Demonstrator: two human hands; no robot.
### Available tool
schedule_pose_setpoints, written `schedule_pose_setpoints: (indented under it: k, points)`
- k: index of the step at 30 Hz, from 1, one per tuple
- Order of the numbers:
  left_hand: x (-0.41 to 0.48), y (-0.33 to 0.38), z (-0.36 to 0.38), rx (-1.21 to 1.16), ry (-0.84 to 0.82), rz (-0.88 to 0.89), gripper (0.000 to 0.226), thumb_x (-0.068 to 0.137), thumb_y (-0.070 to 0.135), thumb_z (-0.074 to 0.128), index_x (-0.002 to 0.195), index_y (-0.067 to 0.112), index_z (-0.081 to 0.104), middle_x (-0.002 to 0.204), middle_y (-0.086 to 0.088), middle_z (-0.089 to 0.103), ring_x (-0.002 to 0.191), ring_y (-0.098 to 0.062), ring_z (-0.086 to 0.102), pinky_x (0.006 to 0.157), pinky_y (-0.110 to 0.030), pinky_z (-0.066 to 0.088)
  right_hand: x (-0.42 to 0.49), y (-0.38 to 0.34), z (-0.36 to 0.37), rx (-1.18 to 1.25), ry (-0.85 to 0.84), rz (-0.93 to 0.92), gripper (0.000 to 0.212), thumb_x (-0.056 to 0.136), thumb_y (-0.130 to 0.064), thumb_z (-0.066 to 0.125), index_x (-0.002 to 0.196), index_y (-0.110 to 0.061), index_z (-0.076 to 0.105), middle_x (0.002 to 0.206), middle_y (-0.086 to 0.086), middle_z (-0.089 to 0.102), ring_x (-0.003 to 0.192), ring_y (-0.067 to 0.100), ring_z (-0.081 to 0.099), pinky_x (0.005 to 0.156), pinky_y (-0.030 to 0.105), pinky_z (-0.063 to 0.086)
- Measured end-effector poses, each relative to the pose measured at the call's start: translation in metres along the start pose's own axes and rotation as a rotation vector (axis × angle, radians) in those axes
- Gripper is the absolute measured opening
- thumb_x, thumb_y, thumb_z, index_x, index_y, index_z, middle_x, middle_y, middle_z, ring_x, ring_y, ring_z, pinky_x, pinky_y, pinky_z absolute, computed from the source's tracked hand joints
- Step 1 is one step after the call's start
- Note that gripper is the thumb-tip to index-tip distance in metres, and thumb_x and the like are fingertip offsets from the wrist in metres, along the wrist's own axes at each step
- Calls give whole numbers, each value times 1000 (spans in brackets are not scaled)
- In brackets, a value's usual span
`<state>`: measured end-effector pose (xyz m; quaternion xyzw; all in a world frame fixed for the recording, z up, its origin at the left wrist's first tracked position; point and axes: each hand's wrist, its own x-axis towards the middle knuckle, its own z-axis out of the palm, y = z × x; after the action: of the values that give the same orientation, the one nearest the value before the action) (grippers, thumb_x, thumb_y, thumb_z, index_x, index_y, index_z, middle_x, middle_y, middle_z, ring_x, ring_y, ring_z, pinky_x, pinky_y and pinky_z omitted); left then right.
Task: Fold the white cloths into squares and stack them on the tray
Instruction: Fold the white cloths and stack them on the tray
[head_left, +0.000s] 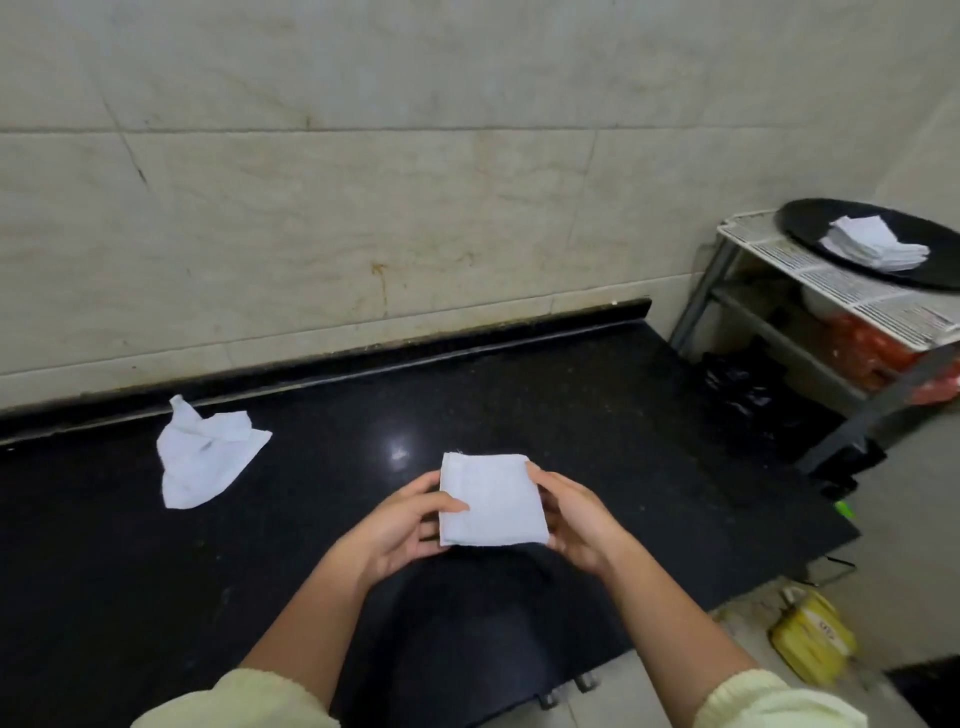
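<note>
The person is holding a folded white cloth (491, 501) just above the black counter (571, 405). The left hand (400, 525) is pinching the left edge, with the thumb lying on top and the fingers curled under. The right hand (576, 519) is cupping the right edge, fingers bent round it.

The cloth is looking soft, light and floppy, so it will likely bend and fall open if one corner is let go. Holding both sides flat, or pinching all the layers together at one edge, should keep the square neat.

Another white cloth (205, 457) is lying crumpled and not folded, well apart on the left by the wall. The round black tray (810, 223) is sitting on a wire rack (852, 296) far to the right, and a stack of folded cloths (878, 244) is resting on it.
</note>
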<state>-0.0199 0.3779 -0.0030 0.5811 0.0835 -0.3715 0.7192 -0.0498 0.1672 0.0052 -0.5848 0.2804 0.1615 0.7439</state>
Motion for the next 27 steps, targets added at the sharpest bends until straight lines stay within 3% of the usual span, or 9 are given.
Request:
schedule_pose_setpoints:
  k: [3,9,15,20,27]
  points:
    - [17,9,55,28,-16,32,46,81,4,67,122,24,60,113,-4,72,102,-24,70,75,-33,56,-12,-29,-56,-26,-43,-37,20,90,-20,62,108,-18,70,99,7,73,82,19,69,62,29,55]
    - [64,35,172,80,-55,113,46,81,9,69,121,28,61,115,-3,71,102,-22,69,80,-33,54,-22,-98,-171,-110,-28,-137,34,83,-2,60,111,-21,69,99,4,74,82,18,68,60,26,51]
    - [98,77,264,129,-67,178,32,86,20,64,116,28,64,108,-4,71,86,-16,71,69,-28,54,-27,-160,-247,-94,37,-230,27,84,-1,61,105,-16,69,93,5,73,82,19,67,63,27,51]
    - [128,122,324,202,-91,201,26,87,19,62,112,24,65,96,-4,69,74,-14,69,68,-27,56,-21,-217,-298,-71,62,-297,30,83,-1,61,109,-13,68,99,8,71,83,19,65,61,26,50]
    - [185,185,391,257,-113,216,17,88,17,61,104,21,63,90,-3,68,70,-13,66,65,-25,58,-1,-298,-360,-50,75,-363,30,83,0,61,110,-12,67,92,5,70,80,16,62,60,26,48]
